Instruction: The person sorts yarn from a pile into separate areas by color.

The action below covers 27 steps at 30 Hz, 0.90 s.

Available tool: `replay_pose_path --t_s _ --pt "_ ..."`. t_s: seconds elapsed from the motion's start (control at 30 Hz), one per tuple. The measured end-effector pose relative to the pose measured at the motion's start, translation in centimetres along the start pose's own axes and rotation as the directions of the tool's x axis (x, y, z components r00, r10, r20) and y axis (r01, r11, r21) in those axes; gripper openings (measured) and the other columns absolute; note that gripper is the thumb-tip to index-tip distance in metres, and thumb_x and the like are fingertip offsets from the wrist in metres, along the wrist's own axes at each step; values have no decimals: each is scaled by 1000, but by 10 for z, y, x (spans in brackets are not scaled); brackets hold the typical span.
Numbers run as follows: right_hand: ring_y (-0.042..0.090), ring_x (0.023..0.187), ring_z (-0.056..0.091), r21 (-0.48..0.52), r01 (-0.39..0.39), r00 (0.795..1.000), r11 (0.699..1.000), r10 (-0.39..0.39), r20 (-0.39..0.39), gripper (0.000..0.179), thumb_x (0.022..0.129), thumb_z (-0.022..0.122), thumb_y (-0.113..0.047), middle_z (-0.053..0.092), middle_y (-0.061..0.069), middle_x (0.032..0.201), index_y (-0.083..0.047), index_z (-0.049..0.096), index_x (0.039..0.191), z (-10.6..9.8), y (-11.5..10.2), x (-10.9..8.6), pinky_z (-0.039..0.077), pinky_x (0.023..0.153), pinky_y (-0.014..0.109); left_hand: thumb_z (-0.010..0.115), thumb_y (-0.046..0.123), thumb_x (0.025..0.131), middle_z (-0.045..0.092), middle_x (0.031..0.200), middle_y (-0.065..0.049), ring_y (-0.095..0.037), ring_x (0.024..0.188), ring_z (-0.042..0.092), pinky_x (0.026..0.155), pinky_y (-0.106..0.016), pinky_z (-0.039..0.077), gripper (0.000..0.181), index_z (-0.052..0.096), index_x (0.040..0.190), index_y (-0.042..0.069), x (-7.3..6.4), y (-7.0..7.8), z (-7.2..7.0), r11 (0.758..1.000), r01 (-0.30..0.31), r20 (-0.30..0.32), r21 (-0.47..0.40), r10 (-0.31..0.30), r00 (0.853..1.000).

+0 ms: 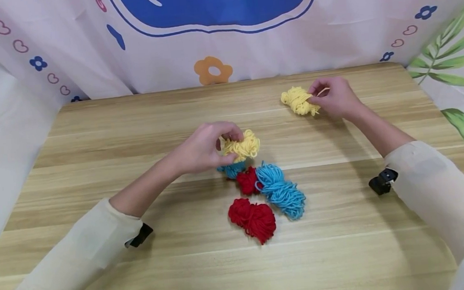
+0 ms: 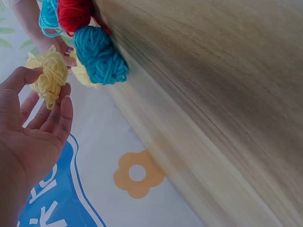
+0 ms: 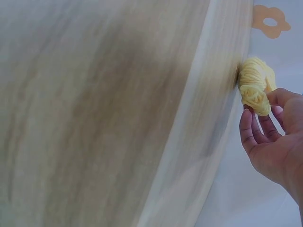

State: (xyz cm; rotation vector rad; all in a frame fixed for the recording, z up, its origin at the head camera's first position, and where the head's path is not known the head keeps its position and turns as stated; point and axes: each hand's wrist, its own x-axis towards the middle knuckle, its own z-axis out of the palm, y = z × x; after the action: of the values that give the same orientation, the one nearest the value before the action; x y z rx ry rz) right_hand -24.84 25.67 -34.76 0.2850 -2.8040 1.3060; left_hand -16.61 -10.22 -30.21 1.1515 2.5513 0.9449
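My left hand (image 1: 205, 148) pinches a yellow yarn bundle (image 1: 245, 145) between thumb and fingers, held just above the table's middle. Farther back on the right, my right hand (image 1: 335, 96) grips the near end of another yellow yarn bundle (image 1: 297, 101) with thumb and fingertips. Below the left hand lies a blue yarn bundle (image 1: 233, 169), partly hidden by the hand and the yellow yarn. Beside it are a red bundle (image 1: 247, 181), partly covered, and a larger blue bundle (image 1: 281, 190). A second red bundle (image 1: 253, 219) lies closest to me.
The yarn lies on a wood-grain table (image 1: 144, 281). A white printed cloth (image 1: 158, 59) hangs along its back edge, with leaf prints (image 1: 452, 61) at the right. Small black devices (image 1: 383, 182) are strapped at both wrists.
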Motion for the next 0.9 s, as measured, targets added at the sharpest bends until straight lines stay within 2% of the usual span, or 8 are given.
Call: replay_pose_path --t_s 0.37,0.63,0.9 --pt "0 75 60 -10 -6 1000 1000 6 -7 14 93 71 -2 68 17 97 9 66 101 3 -4 2 49 65 11 78 6 87 72 107 -11 -24 96 64 74 -34 58 28 68 112 0 6 -6 2 1000 1 -15 4 0 1000" --pt "2 75 59 -12 -7 1000 1000 7 4 14 94 71 -2 67 15 96 9 66 102 5 -8 4 49 64 11 78 6 88 71 110 -12 -25 98 64 79 -38 59 29 68 114 -1 11 -7 0 999 37 -6 4 -37 999" --pt "5 76 60 -10 8 1000 1000 -7 22 19 94 75 -7 68 14 95 8 68 104 5 -8 2 50 65 12 77 6 88 71 110 -13 -26 100 64 75 -35 58 27 68 113 -1 19 -12 0 999 36 -15 -22 -36 999"
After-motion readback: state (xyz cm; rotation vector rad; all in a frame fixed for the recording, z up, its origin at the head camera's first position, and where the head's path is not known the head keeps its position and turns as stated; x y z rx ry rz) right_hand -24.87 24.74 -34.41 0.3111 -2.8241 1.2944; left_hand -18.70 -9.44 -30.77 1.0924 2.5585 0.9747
